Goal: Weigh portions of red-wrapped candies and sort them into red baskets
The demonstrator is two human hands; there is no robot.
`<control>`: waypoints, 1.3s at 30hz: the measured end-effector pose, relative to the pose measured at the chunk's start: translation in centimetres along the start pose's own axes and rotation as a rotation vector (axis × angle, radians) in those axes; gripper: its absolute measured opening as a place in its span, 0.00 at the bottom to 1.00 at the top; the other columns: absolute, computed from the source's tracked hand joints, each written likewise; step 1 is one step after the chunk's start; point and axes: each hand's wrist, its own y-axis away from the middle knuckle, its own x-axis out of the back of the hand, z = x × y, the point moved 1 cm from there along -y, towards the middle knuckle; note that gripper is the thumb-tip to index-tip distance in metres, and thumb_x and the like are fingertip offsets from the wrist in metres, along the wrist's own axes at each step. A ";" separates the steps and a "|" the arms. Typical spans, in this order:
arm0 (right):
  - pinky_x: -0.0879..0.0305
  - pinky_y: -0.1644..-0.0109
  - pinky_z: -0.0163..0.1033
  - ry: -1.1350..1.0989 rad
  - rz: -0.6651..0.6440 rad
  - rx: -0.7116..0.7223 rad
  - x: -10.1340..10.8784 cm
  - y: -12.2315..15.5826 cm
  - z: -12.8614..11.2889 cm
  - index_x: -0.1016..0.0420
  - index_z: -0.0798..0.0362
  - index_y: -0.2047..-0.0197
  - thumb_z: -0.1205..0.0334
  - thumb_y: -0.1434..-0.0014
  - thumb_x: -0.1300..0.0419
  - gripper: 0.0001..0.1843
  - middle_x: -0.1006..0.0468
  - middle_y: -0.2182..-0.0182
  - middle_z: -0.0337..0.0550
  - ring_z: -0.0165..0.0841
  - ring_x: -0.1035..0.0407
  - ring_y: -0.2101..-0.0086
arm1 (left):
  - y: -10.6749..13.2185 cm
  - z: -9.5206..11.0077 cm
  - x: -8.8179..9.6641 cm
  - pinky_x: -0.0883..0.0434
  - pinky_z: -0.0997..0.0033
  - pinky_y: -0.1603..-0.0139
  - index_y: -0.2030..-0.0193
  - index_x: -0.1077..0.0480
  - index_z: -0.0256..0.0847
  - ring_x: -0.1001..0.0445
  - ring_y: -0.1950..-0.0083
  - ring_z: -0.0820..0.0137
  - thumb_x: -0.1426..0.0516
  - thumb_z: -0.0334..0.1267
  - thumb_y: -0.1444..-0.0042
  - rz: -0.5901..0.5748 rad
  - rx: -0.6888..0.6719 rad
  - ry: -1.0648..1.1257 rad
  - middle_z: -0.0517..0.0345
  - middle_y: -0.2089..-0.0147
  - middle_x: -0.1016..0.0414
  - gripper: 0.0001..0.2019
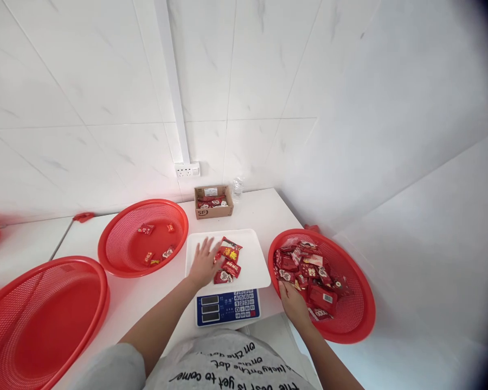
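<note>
My left hand is over the white scale tray, its fingers spread beside a small pile of red snack packets. The thumb side touches or nearly touches the packets. Below the tray is the blue scale panel with keys and displays. At the near left rim of the right red basket, my right hand has its fingers closed on a red snack packet. Several more red packets lie heaped in that basket.
A red basket with a few small packets stands left of the scale. Another red basket is at the near left. Behind the tray are a cardboard box of packets and clear plastic. A wall socket is above.
</note>
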 end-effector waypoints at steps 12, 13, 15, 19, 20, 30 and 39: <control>0.35 0.51 0.47 0.050 -0.003 -0.062 -0.4 -0.4 0.6 0.26 0.56 0.56 0.51 0.39 0.60 0.26 0.24 0.52 0.58 0.44 0.29 0.54 | 10.1 -13.6 4.3 0.58 0.33 0.36 0.40 0.35 0.47 0.59 0.29 0.50 0.57 0.47 0.37 -0.081 0.557 -0.254 0.51 0.32 0.43 0.23; 0.35 0.51 0.47 0.053 0.003 -0.060 -0.5 -0.5 0.8 0.26 0.56 0.56 0.51 0.40 0.60 0.26 0.24 0.52 0.58 0.44 0.29 0.54 | 10.4 -14.0 4.8 0.58 0.33 0.36 0.40 0.35 0.48 0.58 0.29 0.50 0.57 0.46 0.37 -0.091 0.551 -0.285 0.50 0.33 0.42 0.22; 0.35 0.51 0.46 0.051 0.012 -0.043 -0.8 -0.7 1.3 0.26 0.56 0.57 0.51 0.40 0.60 0.26 0.24 0.52 0.59 0.44 0.29 0.54 | 10.8 -15.0 5.8 0.59 0.32 0.36 0.41 0.34 0.48 0.58 0.29 0.50 0.56 0.44 0.37 -0.110 0.588 -0.336 0.49 0.33 0.41 0.21; 0.34 0.52 0.45 0.069 0.024 -0.042 -1.2 -1.1 2.1 0.25 0.55 0.60 0.50 0.41 0.60 0.26 0.23 0.54 0.60 0.44 0.28 0.55 | 12.1 -17.7 8.1 0.60 0.30 0.37 0.41 0.34 0.48 0.64 0.28 0.48 0.51 0.49 0.40 -0.160 0.723 -0.319 0.46 0.30 0.48 0.23; 0.34 0.52 0.46 0.076 0.025 -0.045 -1.2 -1.2 2.2 0.25 0.56 0.60 0.50 0.41 0.59 0.26 0.23 0.54 0.60 0.44 0.28 0.55 | 12.6 -18.5 8.5 0.58 0.29 0.38 0.40 0.35 0.48 0.67 0.28 0.46 0.49 0.52 0.43 -0.170 0.745 -0.280 0.47 0.29 0.52 0.25; 0.32 0.55 0.48 0.147 0.062 -0.038 -1.5 -1.4 2.6 0.24 0.57 0.58 0.51 0.41 0.59 0.27 0.23 0.54 0.62 0.46 0.27 0.58 | 16.2 -22.3 8.1 0.28 0.52 0.52 0.37 0.40 0.44 0.36 0.39 0.45 0.49 0.66 0.52 -0.056 0.797 0.109 0.44 0.27 0.73 0.39; 0.31 0.60 0.45 0.225 0.081 0.058 -1.6 -1.5 2.6 0.24 0.56 0.61 0.61 0.43 0.56 0.20 0.22 0.60 0.61 0.43 0.26 0.63 | 15.6 -23.5 9.4 0.27 0.54 0.60 0.39 0.39 0.45 0.28 0.48 0.48 0.52 0.66 0.49 -0.079 0.899 0.012 0.41 0.29 0.55 0.36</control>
